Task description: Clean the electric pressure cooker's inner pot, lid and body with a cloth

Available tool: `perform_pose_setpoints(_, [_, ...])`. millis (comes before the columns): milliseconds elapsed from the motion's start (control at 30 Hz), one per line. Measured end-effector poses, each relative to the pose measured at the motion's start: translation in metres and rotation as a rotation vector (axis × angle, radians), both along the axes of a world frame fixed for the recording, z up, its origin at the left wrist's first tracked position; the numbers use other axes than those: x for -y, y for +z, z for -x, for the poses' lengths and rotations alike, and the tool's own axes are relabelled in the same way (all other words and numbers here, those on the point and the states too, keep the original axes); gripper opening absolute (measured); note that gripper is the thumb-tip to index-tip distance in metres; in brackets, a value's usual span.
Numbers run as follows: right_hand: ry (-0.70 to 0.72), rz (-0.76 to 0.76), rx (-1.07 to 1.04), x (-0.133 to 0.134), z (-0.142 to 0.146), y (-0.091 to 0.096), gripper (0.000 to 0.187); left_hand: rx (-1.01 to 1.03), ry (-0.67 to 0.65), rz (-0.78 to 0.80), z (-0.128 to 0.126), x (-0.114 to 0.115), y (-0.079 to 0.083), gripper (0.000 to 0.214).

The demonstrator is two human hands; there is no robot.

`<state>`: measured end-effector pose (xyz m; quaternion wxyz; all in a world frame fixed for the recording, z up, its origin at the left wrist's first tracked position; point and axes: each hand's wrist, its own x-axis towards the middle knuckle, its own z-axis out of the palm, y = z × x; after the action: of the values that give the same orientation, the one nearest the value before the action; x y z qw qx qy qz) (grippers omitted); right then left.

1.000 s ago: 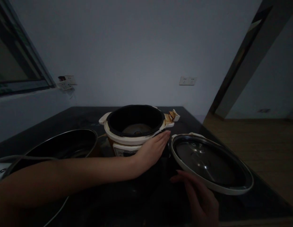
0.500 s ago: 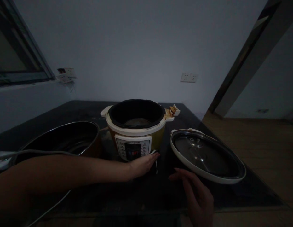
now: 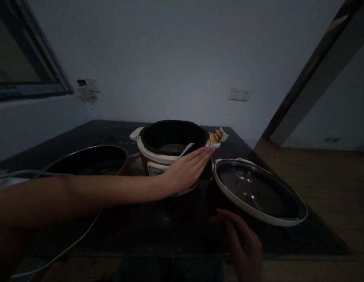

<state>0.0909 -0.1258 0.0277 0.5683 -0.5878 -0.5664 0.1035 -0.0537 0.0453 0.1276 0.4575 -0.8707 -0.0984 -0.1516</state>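
A white and brownish electric pressure cooker [image 3: 143, 150], lidless with a dark inner wall, stands at the middle of the dark table. My left hand [image 3: 186, 170] reaches across its front, fingers together, pressing what looks like a dark cloth with a pale edge [image 3: 206, 172] against its right front side. Part of the control panel [image 3: 155, 169] is hidden behind this hand. Holding nothing, my right hand [image 3: 245, 241] hovers near the table's front, its fingers loosely bent and apart. Beside it lies the cooker's round lid [image 3: 261, 192], with its inner side up.
A wide dark pot [image 3: 88, 158] stands at the left, partly behind my left forearm. A white cord [image 3: 73, 244] hangs over the table's front edge. Wall sockets [image 3: 240, 94] are at the back, and wooden floor [image 3: 317, 180] lies to the right.
My left hand has moved up and slightly right with the cloth, from the cooker's lower front to just below its rim. The right hand stays almost in place.
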Motion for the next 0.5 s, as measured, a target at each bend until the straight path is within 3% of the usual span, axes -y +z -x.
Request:
perform_pose_setpoints(133, [0.029,0.017,0.008,-0.002,0.003,-0.004,0.021,-0.175,-0.028,-0.014,0.016,0.005,-0.062,0.05])
perform_pose_setpoints(200, [0.039,0.033,0.011,-0.002,0.002,-0.008,0.021,-0.318,0.012,-0.088,0.027,0.006,-0.096,0.051])
perform_pose_setpoints(267, [0.044,0.053,0.009,-0.001,0.001,-0.012,0.021,-0.436,-0.017,-0.157,0.038,0.006,-0.12,0.051])
perform_pose_setpoints(367, [0.039,0.077,-0.01,0.0,0.0,-0.016,0.021,-0.497,-0.051,-0.187,0.053,0.003,-0.134,0.052])
perform_pose_setpoints(500, [0.063,0.108,-0.047,0.0,0.002,-0.017,0.022,-0.538,-0.079,-0.197,0.073,-0.004,-0.123,0.053])
